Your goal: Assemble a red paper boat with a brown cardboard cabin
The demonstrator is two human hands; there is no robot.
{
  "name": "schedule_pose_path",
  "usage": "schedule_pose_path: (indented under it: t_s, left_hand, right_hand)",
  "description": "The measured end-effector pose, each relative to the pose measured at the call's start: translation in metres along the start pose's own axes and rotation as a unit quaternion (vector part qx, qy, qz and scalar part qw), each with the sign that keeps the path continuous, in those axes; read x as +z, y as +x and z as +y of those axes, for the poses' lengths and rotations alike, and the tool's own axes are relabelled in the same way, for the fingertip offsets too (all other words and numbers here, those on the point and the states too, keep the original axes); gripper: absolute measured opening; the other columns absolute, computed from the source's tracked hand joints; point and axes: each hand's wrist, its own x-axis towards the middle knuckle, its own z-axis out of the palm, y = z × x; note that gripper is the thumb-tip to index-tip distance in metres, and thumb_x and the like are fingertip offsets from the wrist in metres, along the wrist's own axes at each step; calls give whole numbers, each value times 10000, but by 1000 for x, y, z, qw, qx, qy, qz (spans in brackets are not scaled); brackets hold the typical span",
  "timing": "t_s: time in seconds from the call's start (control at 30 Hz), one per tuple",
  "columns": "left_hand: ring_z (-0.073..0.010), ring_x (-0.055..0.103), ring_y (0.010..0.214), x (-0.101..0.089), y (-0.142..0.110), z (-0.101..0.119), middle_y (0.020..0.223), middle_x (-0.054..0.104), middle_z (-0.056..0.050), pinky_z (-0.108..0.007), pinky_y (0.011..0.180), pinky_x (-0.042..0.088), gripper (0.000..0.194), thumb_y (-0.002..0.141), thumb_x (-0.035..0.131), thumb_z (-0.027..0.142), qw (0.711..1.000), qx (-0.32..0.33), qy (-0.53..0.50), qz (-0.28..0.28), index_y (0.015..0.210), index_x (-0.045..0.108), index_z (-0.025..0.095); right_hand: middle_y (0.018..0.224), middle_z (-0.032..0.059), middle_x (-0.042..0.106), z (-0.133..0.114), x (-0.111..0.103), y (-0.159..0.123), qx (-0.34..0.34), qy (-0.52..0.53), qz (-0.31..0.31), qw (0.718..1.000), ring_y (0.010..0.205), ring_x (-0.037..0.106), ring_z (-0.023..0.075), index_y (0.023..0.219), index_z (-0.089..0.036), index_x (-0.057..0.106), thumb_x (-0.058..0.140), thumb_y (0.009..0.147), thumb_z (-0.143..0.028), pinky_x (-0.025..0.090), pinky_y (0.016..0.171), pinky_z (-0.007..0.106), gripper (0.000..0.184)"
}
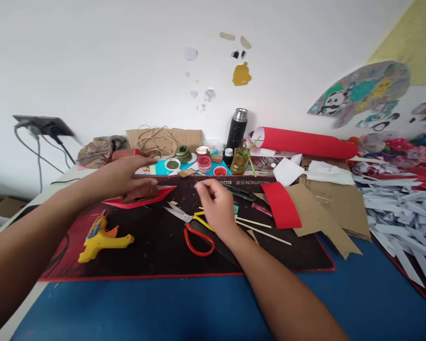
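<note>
My left hand (131,175) is stretched out with its fingers apart. It hovers over a red boat-shaped paper piece (142,202) that has a small brown block-like part on top. My right hand (216,203) is closed in a pinch; whatever is between its fingertips, if anything, cannot be made out. Below that hand lies a pair of scissors (199,241) with red and yellow handles, blades pointing left. Thin wooden sticks (266,232) extend from beneath the right wrist. A yellow glue gun (104,239) rests on the dark mat (156,260) at the left.
Paint jars (204,163) stand along the back, beside a black thermos (237,128). To the right lie a curved red card (281,206), cardboard (341,208) and a heap of white paper strips (408,227). A red paper roll (305,142) leans near the wall.
</note>
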Motion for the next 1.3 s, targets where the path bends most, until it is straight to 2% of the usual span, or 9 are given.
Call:
schedule_pose_path:
  t_s: [0.1,0.23,0.3,0.4,0.5,0.63,0.83,1.07,1.3]
  left_hand:
    - [-369,666,1297,-3,49,33,1453,741,-128,-439,1079,491,606,978,556,567,998,69,10,-6,1454,692,218]
    - [-342,629,1296,2,128,83,1310,780,-129,-438,1093,463,478,999,525,439,986,155,61,12,1349,772,225]
    - [-357,578,1325,8,164,105,1342,754,-161,-454,1119,436,479,977,558,382,977,178,116,18,1366,770,198]
    - [-381,519,1342,20,208,133,1354,737,-159,-464,1095,442,504,892,685,346,966,170,190,-46,1374,778,236]
    - [-431,481,1353,35,237,150,1357,723,-182,-507,1073,440,549,793,812,344,960,152,212,-106,1336,814,265]
    - [-448,479,1349,56,257,157,1342,722,-185,-517,1069,434,581,734,859,327,957,148,218,-124,1310,826,262]
    - [-437,534,1285,72,268,145,1249,755,-187,-483,1008,467,499,706,866,341,953,130,226,-151,1193,846,232]
    - [-422,548,1264,73,267,135,1243,766,-211,-490,1025,459,583,737,885,412,959,128,217,-127,1256,791,162]
    - [-459,586,1220,68,267,126,1055,780,-198,-542,983,472,493,727,873,445,968,127,188,-108,1163,824,221]
  right_hand:
    - [877,14,812,0,4,-11,-96,-102,-96,985,751,726,158,974,-233,763,608,1092,-361,477,709,246,233]
    - [994,15,866,2,9,-19,-191,-199,-206,939,862,801,161,1051,-229,750,562,1141,-372,464,711,247,252]
    - [1023,16,872,4,10,-20,-211,-223,-222,925,885,815,165,1084,-221,742,525,1161,-380,465,699,256,280]
    - [1015,17,874,5,10,-18,-225,-246,-218,917,890,822,176,1116,-215,739,483,1175,-391,460,666,276,316]
    - [996,19,868,3,8,-15,-228,-262,-213,913,872,818,186,1132,-213,731,473,1175,-392,441,628,292,317]
    - [947,26,850,-3,8,-14,-235,-279,-229,902,824,801,200,1138,-205,713,458,1177,-385,407,579,306,314]
    - [870,2,822,-13,11,-15,-255,-320,-260,875,740,761,201,1092,-225,710,430,1180,-381,372,493,335,332]
    - [888,10,824,-14,12,-15,-243,-342,-287,861,778,788,210,1118,-214,692,443,1191,-410,424,514,308,325]
    - [895,18,826,-12,14,-17,-250,-347,-293,855,807,798,222,1127,-209,675,454,1190,-391,434,529,298,293]
